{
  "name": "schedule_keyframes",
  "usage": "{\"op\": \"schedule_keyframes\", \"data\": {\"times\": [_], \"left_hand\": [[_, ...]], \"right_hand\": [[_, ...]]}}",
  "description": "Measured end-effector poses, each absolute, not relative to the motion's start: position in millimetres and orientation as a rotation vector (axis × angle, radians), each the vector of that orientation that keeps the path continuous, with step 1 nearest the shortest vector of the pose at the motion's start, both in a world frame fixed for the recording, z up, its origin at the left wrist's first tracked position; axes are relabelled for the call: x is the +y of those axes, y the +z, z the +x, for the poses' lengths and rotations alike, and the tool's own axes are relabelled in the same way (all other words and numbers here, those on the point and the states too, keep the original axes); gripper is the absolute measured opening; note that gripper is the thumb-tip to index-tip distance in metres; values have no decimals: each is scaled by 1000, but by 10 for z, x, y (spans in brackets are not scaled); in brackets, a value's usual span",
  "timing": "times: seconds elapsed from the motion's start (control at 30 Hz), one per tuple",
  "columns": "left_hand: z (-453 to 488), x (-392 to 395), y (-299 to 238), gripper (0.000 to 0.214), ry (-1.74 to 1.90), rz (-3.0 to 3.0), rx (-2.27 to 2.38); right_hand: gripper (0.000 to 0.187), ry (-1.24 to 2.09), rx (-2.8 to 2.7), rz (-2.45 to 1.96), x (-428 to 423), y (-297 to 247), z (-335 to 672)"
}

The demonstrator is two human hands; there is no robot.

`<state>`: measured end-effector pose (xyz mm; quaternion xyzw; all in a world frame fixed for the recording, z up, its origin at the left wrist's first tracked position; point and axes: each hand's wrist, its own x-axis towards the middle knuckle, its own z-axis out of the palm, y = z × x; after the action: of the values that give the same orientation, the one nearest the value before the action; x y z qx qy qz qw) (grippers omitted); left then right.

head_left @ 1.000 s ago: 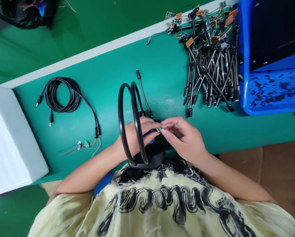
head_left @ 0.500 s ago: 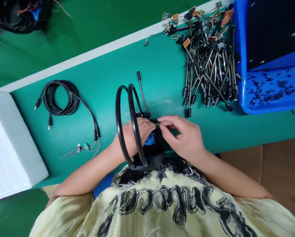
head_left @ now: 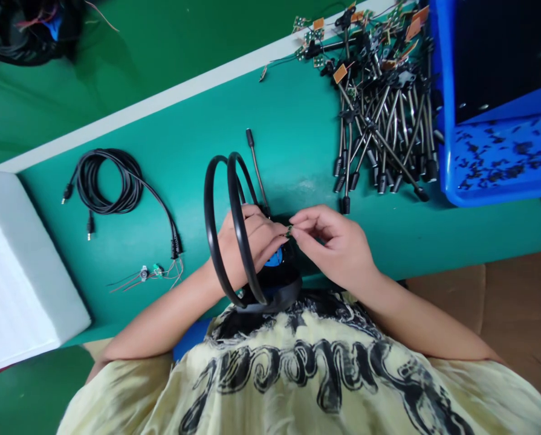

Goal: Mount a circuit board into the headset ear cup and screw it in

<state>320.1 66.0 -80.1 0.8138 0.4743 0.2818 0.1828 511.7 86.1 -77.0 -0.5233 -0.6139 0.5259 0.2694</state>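
My left hand (head_left: 252,241) is shut around a black headset-like unit (head_left: 277,281), which has double black hoops (head_left: 211,229) and a blue patch. A thin metal gooseneck stem (head_left: 255,172) with a black tip runs from the unit across the table. My right hand (head_left: 336,248) pinches a tiny green circuit board (head_left: 289,231) between thumb and fingertips, right by my left fingertips. Much of the board is hidden by those fingers.
A heap of metal stems with small boards (head_left: 381,103) lies at the far edge, next to a blue plastic bin (head_left: 497,151). Left of my hands are a coiled black cable (head_left: 111,181), a small wired part (head_left: 150,273) and a white foam block (head_left: 20,278).
My hands have drawn closer around the green board, and the black unit has shifted slightly left in view. The right hand's fingers have closed in tighter on the board.
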Motion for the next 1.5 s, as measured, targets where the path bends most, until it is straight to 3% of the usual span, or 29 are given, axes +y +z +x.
{"op": "schedule_keyframes", "data": {"times": [0.47,0.8,1.2,1.37,1.5], "left_hand": [[3109,567,-871,16,719,2292,1106],[3057,610,-881,15,459,2428,994],[3060,589,-951,13,484,2457,1033],[3056,562,-939,13,530,2424,1029],[3108,591,-946,13,526,2404,1052]], "right_hand": [[15,1671,-1619,-1375,740,-845,5180],[23,1431,-2174,-1333,678,-753,5464],[24,1379,-2286,-1233,688,-834,5482],[51,1318,-2490,-1109,639,-804,5470],[37,1028,-2693,-916,665,-856,5508]]}}
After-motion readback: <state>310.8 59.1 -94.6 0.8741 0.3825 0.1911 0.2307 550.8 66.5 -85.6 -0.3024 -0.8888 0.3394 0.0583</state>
